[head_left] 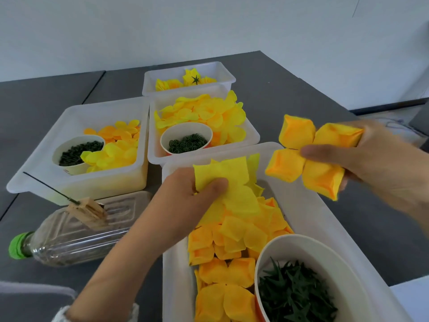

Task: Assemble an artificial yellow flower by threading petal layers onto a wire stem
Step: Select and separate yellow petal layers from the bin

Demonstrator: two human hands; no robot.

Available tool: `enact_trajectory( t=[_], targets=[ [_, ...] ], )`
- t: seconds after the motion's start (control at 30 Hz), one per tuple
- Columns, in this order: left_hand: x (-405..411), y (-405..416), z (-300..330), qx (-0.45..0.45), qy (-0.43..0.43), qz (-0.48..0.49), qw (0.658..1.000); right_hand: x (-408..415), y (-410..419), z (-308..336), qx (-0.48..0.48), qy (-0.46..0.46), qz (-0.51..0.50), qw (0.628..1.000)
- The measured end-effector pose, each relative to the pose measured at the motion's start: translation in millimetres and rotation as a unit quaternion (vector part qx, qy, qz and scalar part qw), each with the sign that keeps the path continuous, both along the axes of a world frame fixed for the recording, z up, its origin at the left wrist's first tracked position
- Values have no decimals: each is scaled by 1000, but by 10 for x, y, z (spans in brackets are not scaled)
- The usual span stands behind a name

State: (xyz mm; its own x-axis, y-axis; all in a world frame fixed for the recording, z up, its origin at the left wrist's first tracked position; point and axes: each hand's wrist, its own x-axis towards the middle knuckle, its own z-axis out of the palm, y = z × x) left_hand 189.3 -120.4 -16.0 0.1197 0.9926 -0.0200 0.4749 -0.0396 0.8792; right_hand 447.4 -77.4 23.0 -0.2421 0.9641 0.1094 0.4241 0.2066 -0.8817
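My right hand [380,163] pinches an orange-yellow four-petal layer [308,156] at its centre, held in the air above the near bin's right rim. My left hand [185,201] grips a pale yellow petal layer [227,180] over the near white bin [308,205], which holds several more yellow and orange petal layers. A thin dark wire stem [46,187] sticks up at a slant from a wooden clip [89,213] on a clear plastic bottle [69,238] lying at the left.
A paper cup of green calyx pieces [294,291] stands in the near bin. Two more white bins [76,154] [202,126] hold petals and cups of small green parts. A far bin [188,77] holds finished yellow flowers. The table [290,89] is dark grey.
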Motion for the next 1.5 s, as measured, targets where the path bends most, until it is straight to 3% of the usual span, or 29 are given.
enact_trajectory(
  t=[0.2,0.37,0.5,0.63,0.93,1.03,1.13,1.5],
  targets=[
    [63,94,70,-67,-9,2,998,-35,-22,-163,-126,59,7,990],
    [92,174,-15,-53,-11,28,998,-49,-53,-201,-122,133,32,983],
    [105,186,-65,-42,-7,7,999,6,-102,-102,-120,227,153,954],
    [137,152,-69,-44,-43,-41,997,-41,-79,-132,-179,216,269,922],
    [245,67,-58,-27,-143,-7,989,-180,-111,-336,-206,243,281,905],
    [235,67,-83,-25,-141,5,990,-197,-137,-364,-238,308,250,887],
    [242,34,-81,-52,-124,-46,990,-208,-156,-345,-257,372,214,866],
    [239,-60,-9,-20,-129,-31,991,-159,-144,-354,-274,486,180,810]
  ],
)
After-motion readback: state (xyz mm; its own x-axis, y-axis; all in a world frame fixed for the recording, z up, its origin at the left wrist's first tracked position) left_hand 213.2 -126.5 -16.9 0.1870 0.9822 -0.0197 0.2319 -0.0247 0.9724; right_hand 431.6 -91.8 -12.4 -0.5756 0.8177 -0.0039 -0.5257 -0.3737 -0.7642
